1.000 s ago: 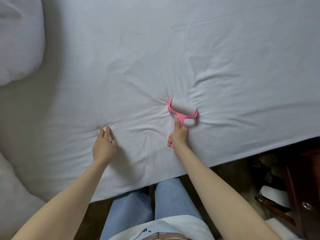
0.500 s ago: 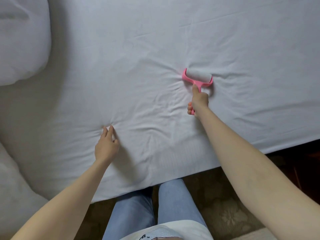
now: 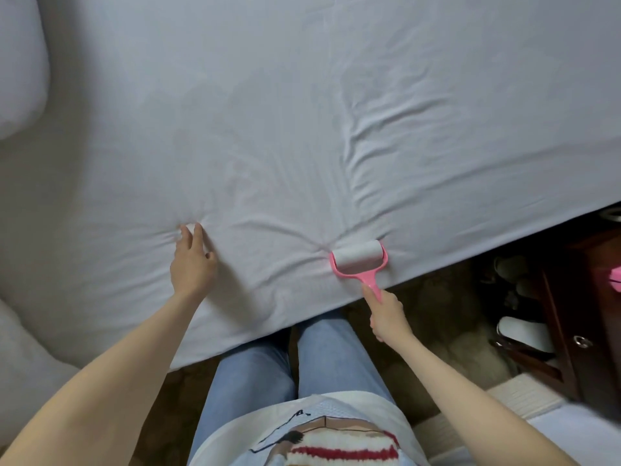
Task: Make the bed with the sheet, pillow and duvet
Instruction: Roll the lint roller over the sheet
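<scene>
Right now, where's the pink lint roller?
Head view: the lint roller lies on the white sheet near the bed's near edge, right of centre, its handle gripped by the right hand; the left hand presses the sheet to its left.

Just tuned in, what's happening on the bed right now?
A person stands at the bedside and runs a pink lint roller over the white sheet. The right hand grips its handle, with the roller near the bed's edge. The left hand presses fingertips into the sheet, which is creased around both. A pillow lies at the far left.
</scene>
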Available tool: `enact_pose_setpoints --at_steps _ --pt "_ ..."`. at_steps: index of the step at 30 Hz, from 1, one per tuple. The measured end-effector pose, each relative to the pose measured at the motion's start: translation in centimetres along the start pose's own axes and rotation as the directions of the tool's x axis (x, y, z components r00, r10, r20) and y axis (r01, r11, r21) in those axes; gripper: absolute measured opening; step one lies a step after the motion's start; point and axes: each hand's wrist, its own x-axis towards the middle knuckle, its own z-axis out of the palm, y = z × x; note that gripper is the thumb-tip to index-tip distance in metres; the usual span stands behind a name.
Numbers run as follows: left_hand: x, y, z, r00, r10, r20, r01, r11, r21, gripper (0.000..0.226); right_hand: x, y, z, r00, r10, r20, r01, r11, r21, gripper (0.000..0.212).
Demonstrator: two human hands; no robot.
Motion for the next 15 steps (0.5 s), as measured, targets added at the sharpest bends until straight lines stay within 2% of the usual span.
enact_pose_setpoints --at_steps 3,6,10,15 --pt "0.0 0.0 0.1 1.0 -0.009 0.001 0.009 1.0 -0.001 0.064 0.1 0.0 -0.2 1.0 0.014 0.005 -0.014 1.0 -0.024 0.048" --pt "0.0 0.0 0.1 1.0 -0.008 -0.004 0.008 1.0 -0.004 0.064 2.0 -2.7 0.1 1.0 -0.02 0.003 0.02 0.999 -0.027 0.049" --pt "-0.2 0.1 0.2 1.0 -0.02 -0.005 0.02 1.0 -0.008 0.064 5.5 -8.7 0.4 0.991 -0.127 -0.033 0.124 0.988 -0.098 0.054" --pt "-0.6 0.1 0.2 1.0 -0.02 0.01 0.02 1.0 -0.017 0.065 9.3 -16.9 0.3 0.989 -0.141 -0.039 0.139 0.988 -0.067 0.051"
